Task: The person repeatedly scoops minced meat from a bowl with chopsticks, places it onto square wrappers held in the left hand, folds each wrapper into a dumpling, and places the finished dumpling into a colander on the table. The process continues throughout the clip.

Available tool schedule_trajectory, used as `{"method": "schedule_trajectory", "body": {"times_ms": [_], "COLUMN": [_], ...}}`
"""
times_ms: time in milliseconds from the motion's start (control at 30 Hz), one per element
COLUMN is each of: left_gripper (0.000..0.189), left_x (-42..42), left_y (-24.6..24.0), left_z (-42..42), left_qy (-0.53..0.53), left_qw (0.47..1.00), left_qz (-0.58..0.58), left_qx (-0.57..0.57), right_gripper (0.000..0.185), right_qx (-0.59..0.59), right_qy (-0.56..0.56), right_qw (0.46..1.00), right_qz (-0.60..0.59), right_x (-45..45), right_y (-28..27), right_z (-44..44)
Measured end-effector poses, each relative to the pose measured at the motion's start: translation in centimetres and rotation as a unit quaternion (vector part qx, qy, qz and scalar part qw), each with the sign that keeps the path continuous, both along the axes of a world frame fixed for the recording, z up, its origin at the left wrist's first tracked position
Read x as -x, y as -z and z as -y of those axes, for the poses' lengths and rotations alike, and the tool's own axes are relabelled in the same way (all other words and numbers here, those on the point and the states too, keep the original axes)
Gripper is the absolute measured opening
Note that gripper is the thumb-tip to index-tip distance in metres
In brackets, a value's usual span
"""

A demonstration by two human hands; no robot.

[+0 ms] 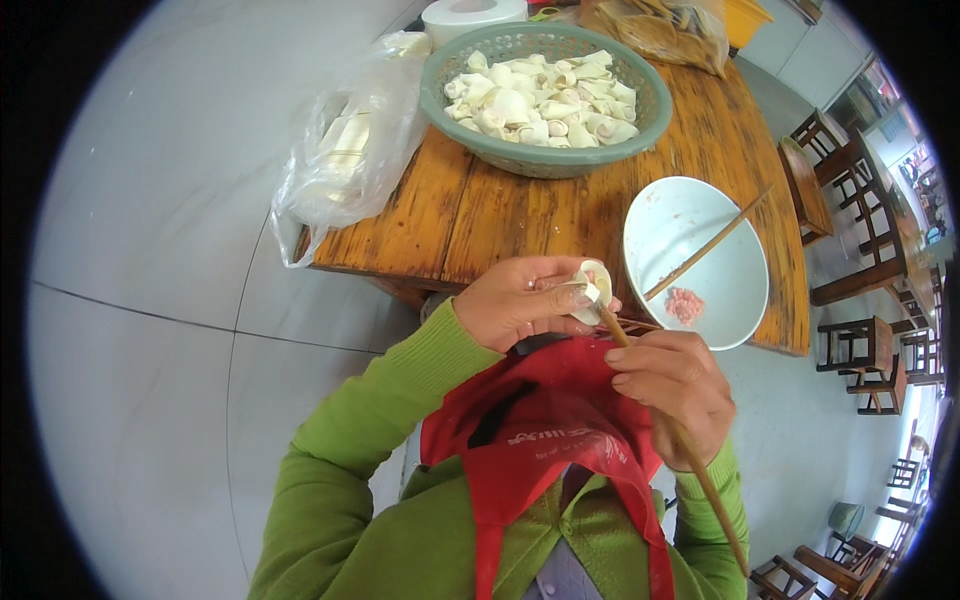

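Note:
My left hand (525, 300) holds a folded dough wrapper (598, 281) between thumb and fingers, near the table's front edge. In my right hand (679, 386) is a long wooden chopstick (705, 476), its tip touching the wrapper. To the right of the wrapper stands a white bowl (739, 300) with a small lump of pink minced filling (685, 305) at its near side. Another chopstick (712, 241) leans in that bowl, its upper end past the rim. A green perforated plastic basket (547, 157) full of wrapped dumplings (540, 97) sits farther back.
On the wooden table (517, 217), a clear plastic bag (360, 142) with stacked wrappers lies at the left corner. Behind the basket are a white roll (472, 11) and a bag with brown contents (652, 26). Wooden stools (859, 345) stand at the right.

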State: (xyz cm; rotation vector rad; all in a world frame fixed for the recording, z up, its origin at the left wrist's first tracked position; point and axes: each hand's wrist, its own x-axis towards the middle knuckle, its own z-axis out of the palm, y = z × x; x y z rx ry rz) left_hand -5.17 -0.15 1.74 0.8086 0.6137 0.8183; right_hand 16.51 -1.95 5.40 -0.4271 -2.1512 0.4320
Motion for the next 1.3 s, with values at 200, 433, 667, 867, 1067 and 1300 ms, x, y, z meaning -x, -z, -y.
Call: {"method": "schedule_trajectory", "body": {"times_ms": [200,433,667,867,1067,1300], "left_gripper": [0.048,0.038,0.03,0.028,0.024,0.018], "left_x": [-0.4,-1.0,-1.5,-2.9,-2.4,0.8], "left_y": [0.7,0.3,-1.2,-1.9,-2.8,-3.9], "left_z": [-0.1,-0.1,0.4,1.0,0.8,-2.9], "left_qy": [-0.036,-0.138,-0.221,-0.284,-0.326,-0.333], "left_qw": [0.996,0.989,0.953,0.899,0.91,0.911], "left_qz": [0.006,0.001,-0.143,-0.194,-0.144,-0.141], "left_qx": [0.078,0.045,-0.148,-0.27,-0.211,-0.197], "right_gripper": [0.029,0.027,0.007,0.009,0.017,0.022], "right_qx": [-0.074,-0.073,0.037,0.04,0.051,0.046], "right_qy": [-0.023,-0.026,0.055,0.114,0.139,0.205], "right_qw": [0.992,0.994,0.991,0.974,0.967,0.952], "right_qz": [0.097,0.073,-0.112,-0.191,-0.207,-0.221], "right_x": [0.2,0.3,-1.0,-1.5,-2.6,-4.4], "right_y": [0.0,0.7,1.1,1.5,0.8,0.7], "right_z": [0.4,1.4,3.4,3.4,3.2,2.4]}}
